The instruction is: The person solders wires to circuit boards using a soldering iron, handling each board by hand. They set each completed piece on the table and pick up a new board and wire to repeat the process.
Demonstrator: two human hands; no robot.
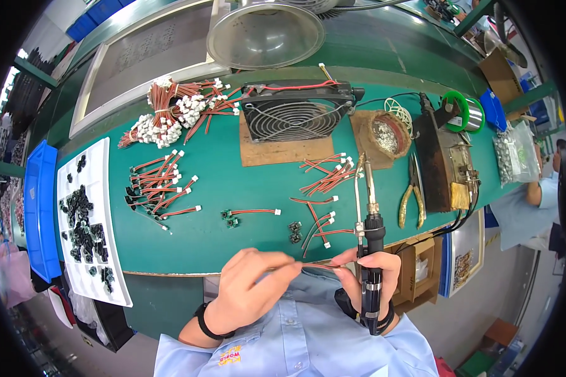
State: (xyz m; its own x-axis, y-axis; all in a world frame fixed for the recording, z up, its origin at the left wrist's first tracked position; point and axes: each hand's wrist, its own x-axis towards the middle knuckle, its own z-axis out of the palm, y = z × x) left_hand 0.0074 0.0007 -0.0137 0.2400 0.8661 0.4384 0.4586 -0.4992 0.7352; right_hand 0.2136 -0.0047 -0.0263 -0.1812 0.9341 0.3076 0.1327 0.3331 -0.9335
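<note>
My right hand (383, 270) is wrapped round a black-handled soldering iron (374, 232), held upright with a thin metal solder-feed tube beside its tip. A short red-and-dark wire lead (319, 265) stretches between both hands at the table's front edge. My left hand (251, 289) is closed on one end of it, and fingertips of my right hand touch the other end. Beyond them lie loose leads with white connectors (324, 221), two small dark parts (295, 231), and small green-black boards (231, 218) beside a single lead.
At left, a white tray (116, 264) bears many small dark parts; a blue bin (41, 207) adjoins it. Bundled leads (163, 116) lie behind. A fan (295, 113) stands centre back. Rightward are a round solder-scrap dish (387, 135), pliers (412, 191), a metal box (434, 163) and a solder spool (468, 113).
</note>
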